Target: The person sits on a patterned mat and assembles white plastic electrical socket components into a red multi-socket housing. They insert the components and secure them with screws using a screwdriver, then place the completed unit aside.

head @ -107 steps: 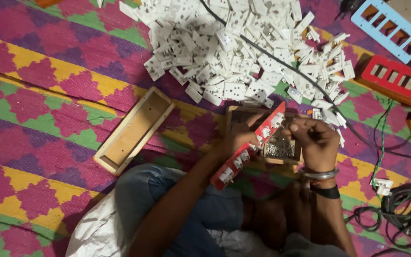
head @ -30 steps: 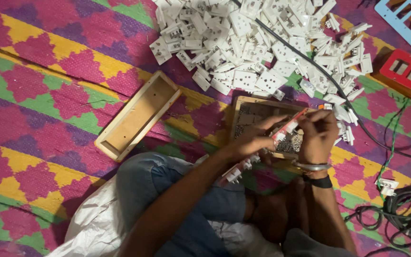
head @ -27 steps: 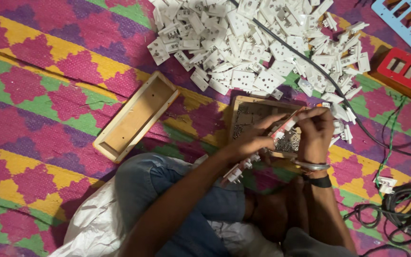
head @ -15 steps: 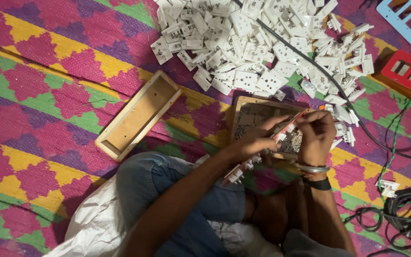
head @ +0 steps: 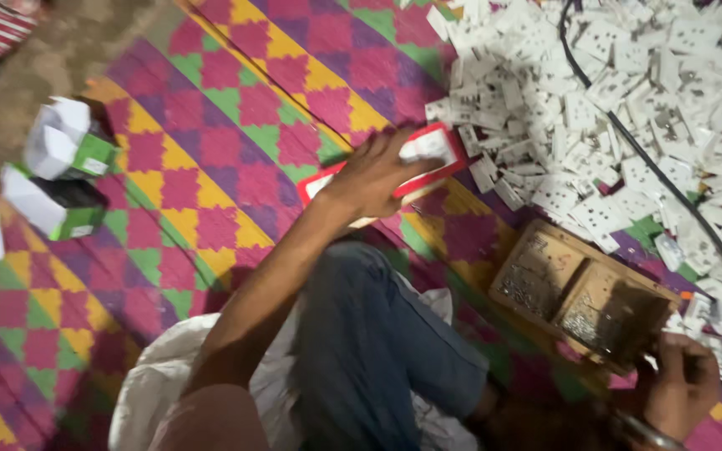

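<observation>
Underneath you a woven mat (head: 235,150) is spreading out in pink, yellow, green and purple diamonds, its weave coarse; your left hand (head: 375,177) is reaching out over it and gripping a long red frame (head: 428,150) set with white plates, the frame lying just short of the heap (head: 628,108) of flat white plastic plates; a black cable (head: 653,167) is running across that heap; your right hand (head: 682,384) is curling shut around small white bits at the corner of a two-part wooden tray (head: 582,292) holding tiny metal pieces; your denim knee (head: 377,342) is sitting between the arms; green-and-white cartons (head: 60,175) are lying far left; half a second ago both hands were working the frame together over the tray, and now your left has carried it away.
</observation>
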